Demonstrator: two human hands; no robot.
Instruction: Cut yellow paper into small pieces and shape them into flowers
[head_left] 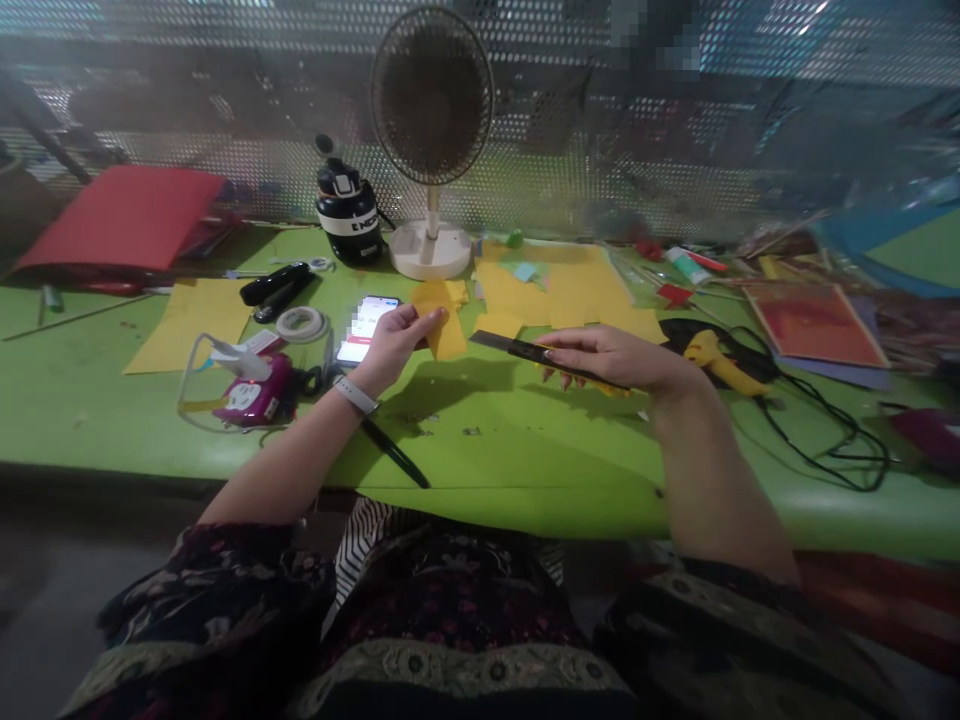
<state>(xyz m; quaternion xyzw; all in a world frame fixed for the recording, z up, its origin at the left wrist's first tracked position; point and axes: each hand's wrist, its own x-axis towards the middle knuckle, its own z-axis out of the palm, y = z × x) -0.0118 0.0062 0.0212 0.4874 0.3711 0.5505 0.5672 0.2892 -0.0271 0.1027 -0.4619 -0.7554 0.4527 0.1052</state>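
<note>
My left hand [394, 345] is raised over the green table [525, 470] and pinches a folded piece of yellow paper [444, 318] by its edge. My right hand [611, 358] lies palm down a little to the right, its fingers closed round a dark ruler [517, 347] that points left toward the paper. A phone [367, 325] with a lit screen lies just behind my left hand. A black pen [394, 455] rests on the table under my left wrist.
Yellow paper sheets [555, 290] and a white desk fan [431, 130] stand at the back. A tape roll [301, 323], black stapler [274, 288], pink tape dispenser [251, 395] and red folder [127, 215] sit left. A yellow glue gun [716, 362] with black cable lies right.
</note>
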